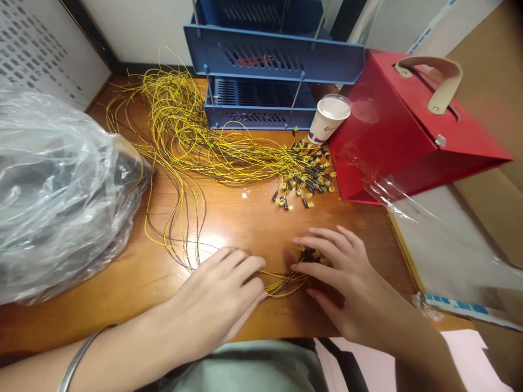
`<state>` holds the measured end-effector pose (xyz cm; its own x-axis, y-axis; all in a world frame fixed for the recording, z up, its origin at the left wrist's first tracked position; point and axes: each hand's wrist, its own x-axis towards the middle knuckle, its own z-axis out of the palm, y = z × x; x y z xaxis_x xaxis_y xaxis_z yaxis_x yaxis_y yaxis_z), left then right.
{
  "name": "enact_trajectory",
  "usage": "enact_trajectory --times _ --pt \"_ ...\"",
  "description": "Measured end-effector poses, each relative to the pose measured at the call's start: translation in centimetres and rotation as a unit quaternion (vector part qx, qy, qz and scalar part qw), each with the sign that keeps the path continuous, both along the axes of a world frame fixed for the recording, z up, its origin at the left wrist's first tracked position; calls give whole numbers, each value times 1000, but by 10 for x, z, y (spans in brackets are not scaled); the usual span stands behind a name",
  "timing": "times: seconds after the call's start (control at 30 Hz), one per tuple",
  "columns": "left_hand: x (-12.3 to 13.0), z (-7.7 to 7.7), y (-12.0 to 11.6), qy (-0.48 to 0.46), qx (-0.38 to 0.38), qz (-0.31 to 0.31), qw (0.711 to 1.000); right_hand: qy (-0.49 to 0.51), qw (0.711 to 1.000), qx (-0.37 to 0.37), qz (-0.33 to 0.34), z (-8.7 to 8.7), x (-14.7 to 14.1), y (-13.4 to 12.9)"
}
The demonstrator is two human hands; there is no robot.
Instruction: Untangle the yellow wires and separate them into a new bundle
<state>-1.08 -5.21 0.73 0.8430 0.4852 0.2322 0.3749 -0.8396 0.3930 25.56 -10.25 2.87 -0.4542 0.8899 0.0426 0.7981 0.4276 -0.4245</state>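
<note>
Near the table's front edge, my left hand (229, 294) is closed around a small bundle of yellow and black wires (284, 284). The wires come out on its right side and trail off to the back left. My right hand (343, 277) is spread over the bundle's right end, fingers apart. Small black connectors (308, 255) with yellowish tips lie partly hidden beneath those fingers. Farther back, a large tangle of similar wires (175, 114) stretches across the table. Its many black connectors with yellow ends (306, 177) are heaped at the right.
A blue tiered tray rack (278, 54) stands at the back, with a paper cup (329, 118) beside it. To the right is a red box (379, 125) with a beige handle. A clear plastic bag (61, 201) with something dark inside fills the left side of the wooden table (245, 218).
</note>
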Motion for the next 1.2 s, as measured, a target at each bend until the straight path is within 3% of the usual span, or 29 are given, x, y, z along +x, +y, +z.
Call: enact_trajectory --times 0.17,0.3,0.43,0.73,0.97,1.2 --pt "16 7 -4 54 -7 51 997 -24 1000 -6 -1 -2 -6 8" --pt "25 2 -5 111 41 34 992 -19 1000 -4 -14 -6 -3 11" --pt "15 -7 -1 56 55 9 997 -17 999 6 -28 -12 1 14" --pt "-11 -4 5 28 56 50 997 -4 1000 23 -10 -23 0 24" --pt "-23 -7 9 48 130 21 990 24 995 96 11 -31 10 23" --pt "-9 12 16 89 9 52 995 55 996 64 16 -29 8 22"
